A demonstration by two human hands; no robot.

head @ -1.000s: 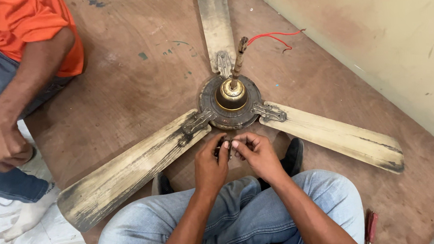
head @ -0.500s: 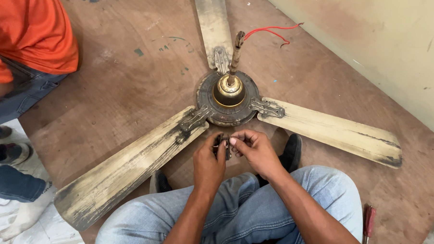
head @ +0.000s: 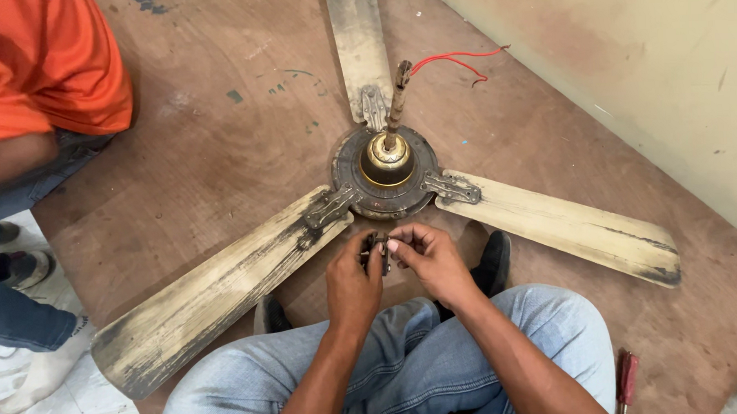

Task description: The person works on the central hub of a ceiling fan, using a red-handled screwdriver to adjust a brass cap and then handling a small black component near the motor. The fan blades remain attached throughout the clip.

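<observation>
- A person in an orange shirt (head: 41,67) and dark jeans sits far left of the fan hub (head: 386,172). Against the frames of a second ago, that person's forearm and fist no longer show by the knee, and a dark shoe (head: 15,267) now shows instead; they have drawn back from the fan.
- A worn cream blade (head: 216,298) runs from the hub down to the left across the brown floor (head: 203,156).
- The left hand (head: 353,279), just below the hub, pinches a small dark metal part (head: 377,252) with thumb and fingertips.
- The right hand (head: 431,258) meets it from the other side, fingertips pressed together on the same part. Both hands sit where they were a second ago, so the fiddling with this piece goes on, close to the hub but not touching it.
- The part is largely covered by fingers; it may be a bracket or clip, too small to tell.
- A rusty rod (head: 396,104) stands up from the brass cap of the hub, red wires (head: 453,61) trailing right of its top.
- A second blade (head: 361,44) runs up from the hub, its tip cut off by the frame edge.
- A third blade (head: 565,229) reaches right of the hub.
- Far lower right of the hub, a red-handled tool (head: 626,377) is cut off at the bottom; its kind is unclear.
</observation>
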